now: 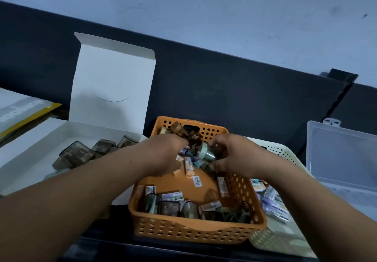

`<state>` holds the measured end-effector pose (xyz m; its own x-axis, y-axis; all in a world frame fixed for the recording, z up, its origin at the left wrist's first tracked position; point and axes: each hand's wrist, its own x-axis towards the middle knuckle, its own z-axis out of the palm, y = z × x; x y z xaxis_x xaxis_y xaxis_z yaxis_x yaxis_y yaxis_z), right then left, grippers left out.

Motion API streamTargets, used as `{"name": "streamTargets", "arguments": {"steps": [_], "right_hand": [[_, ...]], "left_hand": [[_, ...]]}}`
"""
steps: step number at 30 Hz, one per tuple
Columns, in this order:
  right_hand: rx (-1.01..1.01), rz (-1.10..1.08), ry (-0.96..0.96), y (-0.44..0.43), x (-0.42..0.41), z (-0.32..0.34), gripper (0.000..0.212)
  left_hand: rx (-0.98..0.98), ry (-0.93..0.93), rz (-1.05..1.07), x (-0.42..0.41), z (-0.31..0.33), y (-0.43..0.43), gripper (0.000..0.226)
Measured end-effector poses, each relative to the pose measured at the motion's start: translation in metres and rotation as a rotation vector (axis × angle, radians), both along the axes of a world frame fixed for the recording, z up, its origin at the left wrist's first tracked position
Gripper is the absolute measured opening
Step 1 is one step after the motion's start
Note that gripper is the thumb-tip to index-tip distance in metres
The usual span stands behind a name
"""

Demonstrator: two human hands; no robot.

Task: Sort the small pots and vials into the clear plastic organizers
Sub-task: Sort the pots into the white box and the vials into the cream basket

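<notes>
An orange perforated basket [195, 231] stands in front of me, filled with small vials, tiny labelled boxes and dark square pots. Both hands reach into its far half. My right hand [234, 155] has its fingers curled round a teal vial with a pale green cap [206, 152]. My left hand [165, 153] dips among the small vials with bent fingers, and what it holds is hidden. A clear plastic organizer [342, 159] with its lid up sits at the far right.
An open white cardboard box [36, 149] on the left holds several dark square pots [81, 155]. A cream perforated basket [285, 239] with small labelled boxes lies right of the orange one. A dark panel runs behind, and papers lie at far left.
</notes>
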<state>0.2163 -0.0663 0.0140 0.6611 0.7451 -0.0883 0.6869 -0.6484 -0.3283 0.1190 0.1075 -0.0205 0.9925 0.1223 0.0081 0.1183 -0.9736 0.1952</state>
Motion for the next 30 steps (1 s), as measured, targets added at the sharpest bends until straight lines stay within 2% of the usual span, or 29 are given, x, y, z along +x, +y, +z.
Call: {"name": "streamTargets", "arguments": {"steps": [4,8,10,14,17,22,26,30], "right_hand": [[0.075,-0.036,-0.005,-0.02,0.005,-0.002,0.045],[0.125,-0.038,-0.009,-0.027,0.004,-0.002,0.044],[0.147,-0.037,-0.019,-0.026,0.003,-0.002,0.044],[0.166,0.017,-0.06,-0.009,-0.003,0.006,0.042],[0.162,0.098,-0.109,0.016,-0.012,0.016,0.042],[0.156,0.303,-0.126,0.082,-0.038,0.025,0.04],[0.056,0.436,-0.181,0.138,-0.063,0.017,0.053],[-0.048,0.488,-0.19,0.172,-0.078,0.001,0.05]], "left_hand": [[0.285,0.24,-0.017,0.017,-0.006,-0.009,0.039],[0.307,0.239,-0.034,0.021,-0.008,-0.013,0.03],[0.233,0.185,-0.027,0.018,-0.005,-0.011,0.029],[-0.159,-0.086,0.033,-0.006,0.024,0.004,0.024],[-0.327,-0.235,0.12,-0.04,0.051,0.03,0.018],[-0.371,-0.315,0.356,-0.098,0.055,0.091,0.02],[-0.445,-0.333,0.52,-0.132,0.039,0.121,0.019],[-0.457,-0.296,0.61,-0.149,0.02,0.136,0.018]]}}
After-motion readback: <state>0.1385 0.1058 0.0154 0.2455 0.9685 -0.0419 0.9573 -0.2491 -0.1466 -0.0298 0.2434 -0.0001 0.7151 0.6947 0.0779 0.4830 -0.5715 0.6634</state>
